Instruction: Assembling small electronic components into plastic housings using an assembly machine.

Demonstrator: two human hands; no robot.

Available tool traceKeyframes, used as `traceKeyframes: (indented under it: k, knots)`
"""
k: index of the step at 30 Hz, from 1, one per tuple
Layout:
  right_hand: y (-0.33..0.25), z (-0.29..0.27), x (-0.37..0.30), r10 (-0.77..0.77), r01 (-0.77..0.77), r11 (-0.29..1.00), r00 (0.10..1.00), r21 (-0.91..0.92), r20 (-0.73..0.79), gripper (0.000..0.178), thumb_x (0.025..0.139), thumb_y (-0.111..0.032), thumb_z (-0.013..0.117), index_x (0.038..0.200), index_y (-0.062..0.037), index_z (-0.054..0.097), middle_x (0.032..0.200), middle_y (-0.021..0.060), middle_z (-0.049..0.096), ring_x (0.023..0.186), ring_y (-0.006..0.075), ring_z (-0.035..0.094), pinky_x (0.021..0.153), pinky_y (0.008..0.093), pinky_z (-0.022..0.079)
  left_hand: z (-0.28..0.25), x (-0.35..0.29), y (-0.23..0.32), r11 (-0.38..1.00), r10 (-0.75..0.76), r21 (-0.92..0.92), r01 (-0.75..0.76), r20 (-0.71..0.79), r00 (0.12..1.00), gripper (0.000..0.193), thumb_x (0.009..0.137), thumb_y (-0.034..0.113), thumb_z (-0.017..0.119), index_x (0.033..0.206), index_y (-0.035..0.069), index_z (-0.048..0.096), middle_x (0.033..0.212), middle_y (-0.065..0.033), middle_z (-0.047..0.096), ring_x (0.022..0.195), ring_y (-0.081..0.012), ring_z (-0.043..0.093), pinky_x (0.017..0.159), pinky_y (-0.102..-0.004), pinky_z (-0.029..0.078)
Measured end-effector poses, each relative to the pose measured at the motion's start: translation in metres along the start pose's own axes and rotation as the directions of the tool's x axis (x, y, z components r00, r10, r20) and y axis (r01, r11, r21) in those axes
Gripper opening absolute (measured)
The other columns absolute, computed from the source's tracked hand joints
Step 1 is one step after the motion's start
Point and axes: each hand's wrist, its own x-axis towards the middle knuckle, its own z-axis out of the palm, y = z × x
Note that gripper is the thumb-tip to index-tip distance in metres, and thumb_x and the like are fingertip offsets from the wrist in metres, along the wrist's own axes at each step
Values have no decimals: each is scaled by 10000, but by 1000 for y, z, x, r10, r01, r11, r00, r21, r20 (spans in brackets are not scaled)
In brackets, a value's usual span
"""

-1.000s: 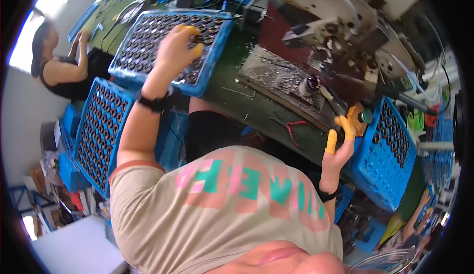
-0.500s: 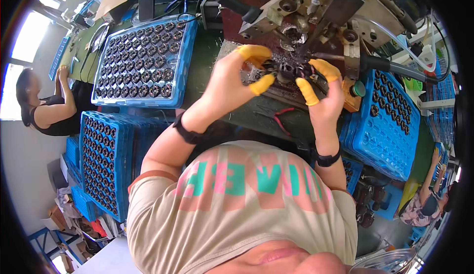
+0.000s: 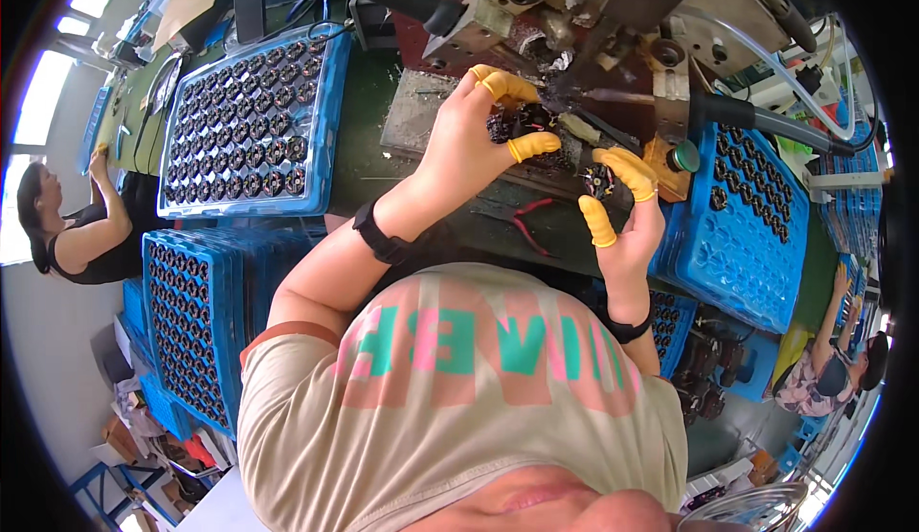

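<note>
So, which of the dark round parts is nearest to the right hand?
The dark round part between thumb and fingers of the right hand; others are farther away, by the left hand or in blue trays.

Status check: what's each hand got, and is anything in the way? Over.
Left hand: curled about dark part, grip unclear. Right hand: holding round black part. Red-handled pliers lying nearby, clear of both hands.

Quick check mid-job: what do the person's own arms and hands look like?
The left hand and right hand wear ribbed yellow finger cots. Each wrist has a black band. The short beige left sleeve ends in rust-coloured trim.
</note>
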Motion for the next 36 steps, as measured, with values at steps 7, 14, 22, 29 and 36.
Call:
traceKeyframes:
  k: [7, 14, 22, 29, 36]
  knots:
    - [-2, 6, 4, -42, 38, 997, 998, 66, 53, 424, 805, -232, 770, 1143, -21, 622, 1140, 125, 653, 1091, 294, 587, 965, 372, 434, -7, 6, -6, 997, 73, -9, -72, 115, 991, 599, 670, 288, 878, 1099, -15, 589, 883, -83, 600, 776, -187, 575, 726, -303, 483]
    - [-6, 6, 5, -74, 69, 996, 993, 53, 89, 444, 846, -300, 723, 1169, -23, 597, 1174, 126, 645, 1116, 311, 569, 982, 390, 412, -11, 5, 10, 977, 102, 178, -119, 98, 990, 400, 702, 172, 830, 1014, 1, 649, 1019, -129, 611, 872, -308, 610, 758, -371, 515]
    - [-9, 18, 14, -206, 222, 971, 965, -88, 162, 476, 867, -327, 675, 1237, -58, 540, 1252, 116, 601, 1158, 328, 533, 1009, 438, 346, -4, 0, -3, 904, 376, 199, -379, 52, 925, 304, 705, 142, 794, 977, 90, 670, 1046, -96, 610, 925, -308, 596, 794, -389, 512]
    - [-3, 19, 13, -173, 182, 981, 978, -69, 120, 466, 881, -350, 653, 1228, -66, 522, 1275, 123, 587, 1195, 335, 520, 1035, 489, 322, -9, -5, 10, 990, 142, -18, -142, 34, 989, 390, 763, 42, 733, 1117, 14, 573, 1034, -137, 645, 957, -310, 637, 858, -371, 507]
    - [-16, 20, 19, -365, 418, 893, 890, -167, 274, 474, 864, -389, 656, 1212, -96, 525, 1292, 101, 591, 1224, 323, 522, 1058, 517, 300, -16, -10, -11, 958, 135, -269, -99, 119, 984, 336, 875, 16, 609, 1188, -32, 496, 1137, -112, 570, 1087, -206, 580, 984, -333, 436]
